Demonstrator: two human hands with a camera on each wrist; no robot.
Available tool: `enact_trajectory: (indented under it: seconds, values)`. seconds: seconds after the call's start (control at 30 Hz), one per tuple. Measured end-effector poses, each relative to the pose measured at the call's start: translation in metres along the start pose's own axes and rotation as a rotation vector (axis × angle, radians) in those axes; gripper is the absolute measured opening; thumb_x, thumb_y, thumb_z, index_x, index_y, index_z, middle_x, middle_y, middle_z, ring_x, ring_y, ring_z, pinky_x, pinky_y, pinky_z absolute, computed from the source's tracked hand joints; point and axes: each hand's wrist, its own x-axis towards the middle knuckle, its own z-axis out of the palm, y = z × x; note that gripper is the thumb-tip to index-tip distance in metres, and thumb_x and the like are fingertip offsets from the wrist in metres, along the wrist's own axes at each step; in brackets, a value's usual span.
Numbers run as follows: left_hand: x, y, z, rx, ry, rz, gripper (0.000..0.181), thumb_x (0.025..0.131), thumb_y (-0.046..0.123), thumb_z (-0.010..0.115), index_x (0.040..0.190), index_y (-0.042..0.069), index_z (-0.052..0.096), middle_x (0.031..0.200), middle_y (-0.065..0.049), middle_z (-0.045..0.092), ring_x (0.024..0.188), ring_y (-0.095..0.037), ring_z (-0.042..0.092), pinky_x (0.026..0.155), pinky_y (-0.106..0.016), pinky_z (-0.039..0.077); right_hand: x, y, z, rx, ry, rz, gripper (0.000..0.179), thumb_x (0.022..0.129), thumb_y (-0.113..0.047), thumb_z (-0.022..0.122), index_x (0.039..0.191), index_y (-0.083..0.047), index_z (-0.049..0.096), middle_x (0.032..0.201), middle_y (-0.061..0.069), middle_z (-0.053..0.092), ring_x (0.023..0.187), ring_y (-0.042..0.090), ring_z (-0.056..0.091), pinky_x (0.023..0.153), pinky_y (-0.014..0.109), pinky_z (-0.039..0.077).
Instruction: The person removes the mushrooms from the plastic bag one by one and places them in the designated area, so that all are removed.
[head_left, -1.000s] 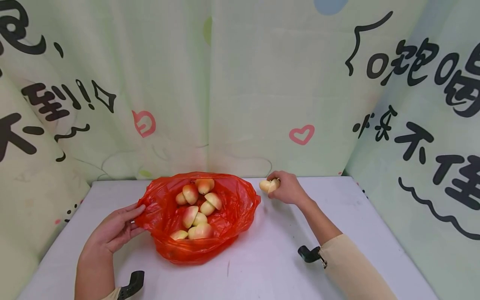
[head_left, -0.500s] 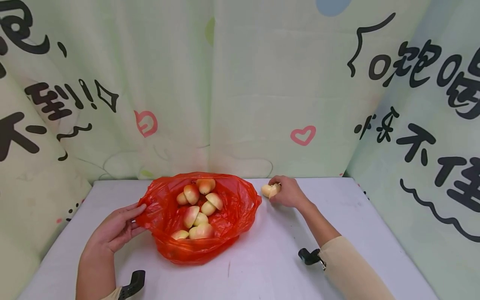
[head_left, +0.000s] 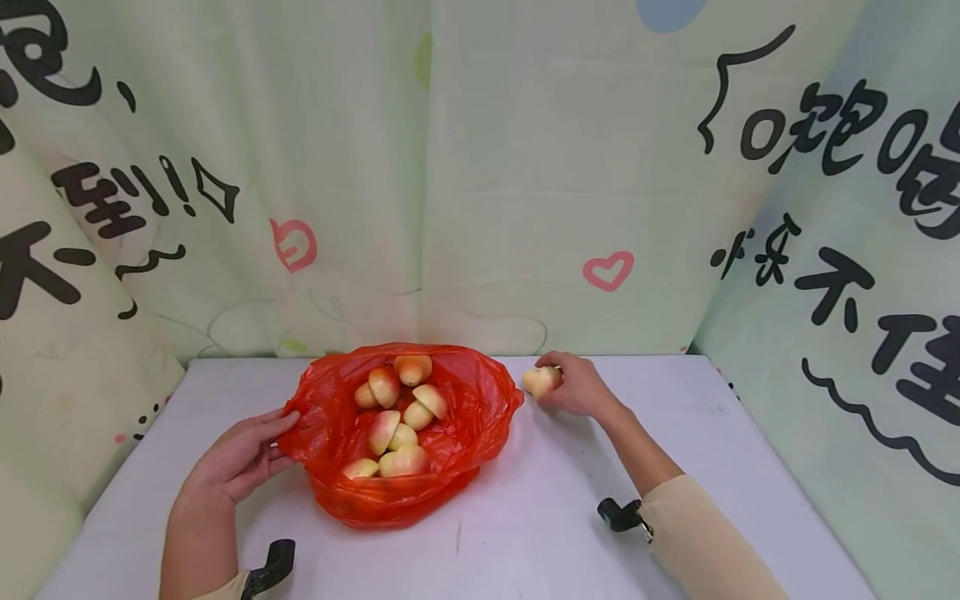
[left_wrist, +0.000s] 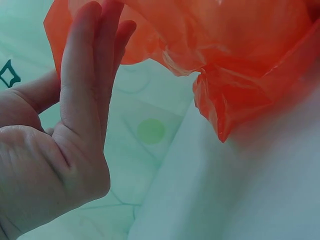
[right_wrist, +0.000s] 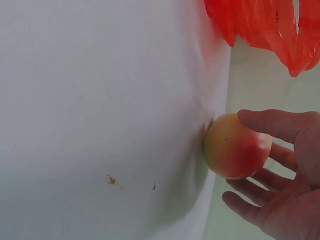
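Bag (head_left: 375,505): thin red plastic, crinkled and half see-through, its mouth spread wide into a rough oval; it sits on the table.
Mushrooms in the bag (head_left: 408,462): smooth and glossy, with domed caps running from cream to red and plump, rounded pale stems; they lie at various angles.
Held mushroom (right_wrist: 236,150): round cap, yellow blushing to red with a small dark speck; it is just to the right of the bag, near the table's far edge. Whether it touches the table, I cannot tell.
Left hand (head_left: 238,457): thumb and fingers pinch the bag's left rim.
Right hand (head_left: 576,385): thumb and fingers clamped around the held mushroom.
Sleeve (head_left: 708,537): beige cloth on the right arm.
Table (head_left: 495,533): flat, pale, faintly lilac top, with small brown marks (right_wrist: 112,180).
Curtain (head_left: 510,175): pale green fabric with soft folds, printed with black lettering (head_left: 834,283) and a pink heart (head_left: 608,272).
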Motion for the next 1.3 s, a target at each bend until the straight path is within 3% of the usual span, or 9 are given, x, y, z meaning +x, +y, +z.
enact_trajectory:
  seconds: [0.1,0.3,0.53,0.7,0.83,0.97,1.3]
  values:
    - [0.001,-0.001,0.000,0.004,-0.004,0.000,0.058,0.103,0.030,0.067,0.154,0.016,0.044,0.112,0.008,0.074,0.104,-0.013,0.073,0.096,-0.033,0.061,-0.003,-0.002,-0.002,-0.004,0.006,-0.007,0.063,0.082,-0.014,0.086,0.139,-0.005,0.061,0.136,0.021,0.061,0.125,0.042,0.056,0.096,0.053,0.060]
    - [0.002,-0.004,-0.002,0.003,-0.007,0.007,0.042,0.103,0.029,0.066,0.143,0.020,0.054,0.111,0.007,0.074,0.102,-0.013,0.074,0.095,-0.032,0.061,-0.008,-0.010,-0.008,-0.016,0.040,-0.040,0.068,0.082,-0.013,0.086,0.143,-0.007,0.058,0.148,0.023,0.053,0.136,0.046,0.049,0.101,0.060,0.056]
    - [0.004,-0.008,-0.001,0.018,0.002,-0.003,0.068,0.103,0.029,0.066,0.161,0.012,0.034,0.111,0.007,0.074,0.103,-0.014,0.074,0.095,-0.033,0.061,-0.016,-0.023,-0.016,0.012,0.100,-0.090,0.064,0.085,-0.014,0.084,0.143,-0.011,0.058,0.151,0.018,0.049,0.139,0.042,0.047,0.102,0.059,0.057]
    - [0.005,-0.010,-0.001,0.019,0.003,-0.001,0.069,0.104,0.028,0.065,0.162,0.010,0.032,0.111,0.007,0.074,0.103,-0.014,0.074,0.095,-0.034,0.061,-0.022,-0.035,-0.020,0.048,0.155,-0.155,0.057,0.087,-0.014,0.082,0.139,-0.012,0.061,0.145,0.015,0.054,0.134,0.038,0.053,0.102,0.056,0.057]
    - [0.005,-0.011,-0.001,0.021,0.002,0.001,0.067,0.104,0.028,0.066,0.160,0.011,0.035,0.110,0.007,0.074,0.102,-0.014,0.074,0.095,-0.034,0.062,-0.026,-0.048,-0.022,0.108,0.204,-0.252,0.048,0.089,-0.010,0.081,0.133,-0.010,0.065,0.135,0.012,0.062,0.124,0.033,0.060,0.104,0.053,0.057]
    - [0.005,-0.011,0.000,0.030,0.002,-0.006,0.072,0.104,0.029,0.065,0.163,0.009,0.028,0.110,0.007,0.074,0.102,-0.014,0.074,0.095,-0.034,0.062,-0.030,-0.063,-0.021,0.170,0.227,-0.353,0.041,0.090,-0.006,0.080,0.129,-0.007,0.067,0.128,0.010,0.067,0.120,0.031,0.064,0.103,0.051,0.058]
    - [0.004,-0.013,0.005,0.059,0.022,-0.020,0.077,0.104,0.031,0.065,0.166,0.010,0.023,0.110,0.008,0.073,0.102,-0.016,0.074,0.095,-0.039,0.062,-0.039,-0.095,-0.010,0.236,0.157,-0.509,0.034,0.091,-0.005,0.078,0.123,-0.008,0.069,0.122,0.010,0.069,0.115,0.033,0.067,0.098,0.050,0.061]
